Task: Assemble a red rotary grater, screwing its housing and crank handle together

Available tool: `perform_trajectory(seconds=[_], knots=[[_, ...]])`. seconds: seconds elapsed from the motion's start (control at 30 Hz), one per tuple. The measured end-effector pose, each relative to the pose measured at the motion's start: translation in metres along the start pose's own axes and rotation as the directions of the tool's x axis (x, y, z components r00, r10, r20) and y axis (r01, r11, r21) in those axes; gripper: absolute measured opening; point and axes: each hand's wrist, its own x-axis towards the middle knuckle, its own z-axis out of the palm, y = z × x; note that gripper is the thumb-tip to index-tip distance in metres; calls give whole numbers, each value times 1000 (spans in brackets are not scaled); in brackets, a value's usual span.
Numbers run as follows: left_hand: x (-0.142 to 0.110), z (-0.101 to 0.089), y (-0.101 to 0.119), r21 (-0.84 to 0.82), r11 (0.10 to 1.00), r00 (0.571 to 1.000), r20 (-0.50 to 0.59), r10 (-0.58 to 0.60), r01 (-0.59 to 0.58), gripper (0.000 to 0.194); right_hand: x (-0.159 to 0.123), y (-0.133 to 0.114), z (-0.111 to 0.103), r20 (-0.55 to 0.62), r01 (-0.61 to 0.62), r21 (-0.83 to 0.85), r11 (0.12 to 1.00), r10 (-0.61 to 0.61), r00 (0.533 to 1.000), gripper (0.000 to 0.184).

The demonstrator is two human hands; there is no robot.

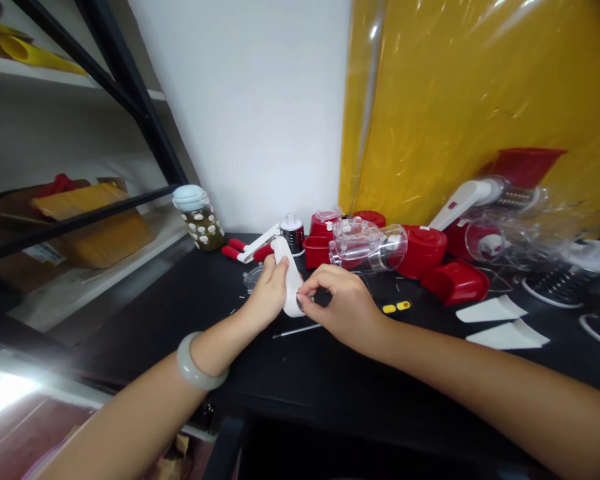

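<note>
My left hand (269, 288) is closed around a long white plastic piece (292, 285) with rounded ends, tilted upright above the table. At its lower right edge, my right hand (347, 303) has thumb and forefinger pinched together. Whatever lies between those fingertips is too small to make out. A thin metal rod (295, 331), like a screwdriver shaft, lies under the right hand, its other end hidden. Behind the left hand are a clear plastic part (253, 277), a white crank arm with red handles (253, 252) and a grater drum (293, 235).
Red housings (423, 250) and a clear plastic hopper (356, 237) stand at the back. Two yellow pieces (397, 307) and white flat parts (507, 333) lie to the right. An assembled red-and-white grater (480, 207) stands back right. A lidded bottle (200, 220) is back left, beside shelving.
</note>
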Motion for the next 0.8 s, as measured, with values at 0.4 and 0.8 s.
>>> perform_trajectory(seconds=[0.4,0.8], knots=[[1,2,1,-47,999,999,26,-20,21,24,0,0,-5,44,137,-47,989,-135,990,10],[-3,8,17,-308,950,997,-37,-74,58,30,-6,-2,-23,109,366,-226,903,-350,930,58]])
